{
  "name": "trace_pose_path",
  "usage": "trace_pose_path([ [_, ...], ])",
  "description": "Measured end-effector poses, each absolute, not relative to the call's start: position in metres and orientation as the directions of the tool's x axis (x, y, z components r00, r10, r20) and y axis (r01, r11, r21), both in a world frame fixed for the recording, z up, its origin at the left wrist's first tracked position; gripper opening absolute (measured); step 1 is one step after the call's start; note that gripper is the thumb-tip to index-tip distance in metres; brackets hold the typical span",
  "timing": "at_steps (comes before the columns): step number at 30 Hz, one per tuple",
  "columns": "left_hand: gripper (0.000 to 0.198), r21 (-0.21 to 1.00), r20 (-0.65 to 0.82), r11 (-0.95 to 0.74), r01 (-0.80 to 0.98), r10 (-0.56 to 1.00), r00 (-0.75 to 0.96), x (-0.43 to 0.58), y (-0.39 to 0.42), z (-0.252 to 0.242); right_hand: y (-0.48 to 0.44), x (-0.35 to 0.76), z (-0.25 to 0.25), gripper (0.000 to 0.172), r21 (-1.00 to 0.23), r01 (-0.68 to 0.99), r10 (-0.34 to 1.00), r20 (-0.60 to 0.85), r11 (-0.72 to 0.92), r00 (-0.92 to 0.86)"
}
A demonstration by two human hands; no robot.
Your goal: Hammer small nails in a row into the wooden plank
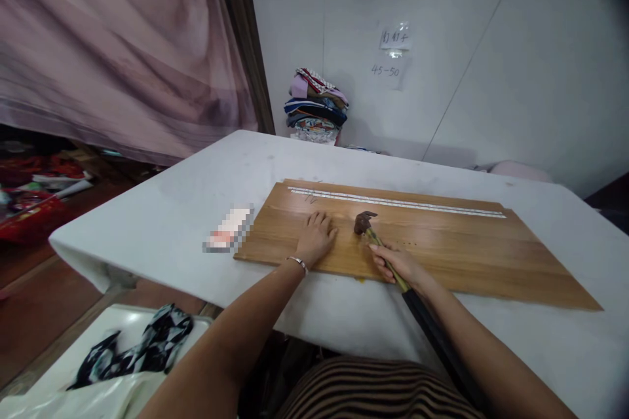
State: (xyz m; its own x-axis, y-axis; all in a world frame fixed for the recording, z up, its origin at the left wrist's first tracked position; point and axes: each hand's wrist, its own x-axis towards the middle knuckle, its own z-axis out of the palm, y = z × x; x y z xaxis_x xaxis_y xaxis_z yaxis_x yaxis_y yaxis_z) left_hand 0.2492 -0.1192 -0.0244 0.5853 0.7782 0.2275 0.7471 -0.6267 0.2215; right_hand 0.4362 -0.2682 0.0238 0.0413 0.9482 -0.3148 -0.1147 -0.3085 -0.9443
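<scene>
A wide wooden board (pixel 466 249) lies flat on a white table. My left hand (pixel 317 236) rests palm down on the board's left part, its fingers stretched out. My right hand (pixel 393 262) is wrapped around the yellowish upper handle of a claw hammer (pixel 364 222). The hammer's rusty head is over the middle of the board; I cannot tell whether it touches the wood. Just beyond my left hand, several thin nails (pixel 311 196) lie by two white strips (pixel 393 201) running along the far side. A short row of small dark dots (pixel 409 243) marks the board right of the hammer.
The white table (pixel 171 209) extends around the board. A blurred-out flat object (pixel 228 229) lies left of it. Folded clothes (pixel 317 108) are stacked by the wall, below paper notes (pixel 394 38). A pink curtain (pixel 122 46) hangs at left, and a patterned cloth (pixel 147 347) lies on a white seat.
</scene>
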Motion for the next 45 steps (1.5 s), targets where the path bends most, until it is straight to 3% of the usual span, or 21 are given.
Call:
trace_pose_path([
  [8, 0.037, 0.238, 0.229, -0.63, 0.74, 0.776, 0.587, 0.25, -0.1196, -0.0232, -0.2688, 0.4362, 0.0296, 0.044, -0.936, -0.13, 0.942, -0.335, -0.327, 0.037],
  [45, 0.035, 0.253, 0.237, -0.623, 0.74, 0.782, 0.577, 0.248, -0.1233, -0.0205, -0.2689, 0.4347, 0.0237, 0.055, -0.938, -0.065, 0.938, -0.344, -0.341, 0.046],
])
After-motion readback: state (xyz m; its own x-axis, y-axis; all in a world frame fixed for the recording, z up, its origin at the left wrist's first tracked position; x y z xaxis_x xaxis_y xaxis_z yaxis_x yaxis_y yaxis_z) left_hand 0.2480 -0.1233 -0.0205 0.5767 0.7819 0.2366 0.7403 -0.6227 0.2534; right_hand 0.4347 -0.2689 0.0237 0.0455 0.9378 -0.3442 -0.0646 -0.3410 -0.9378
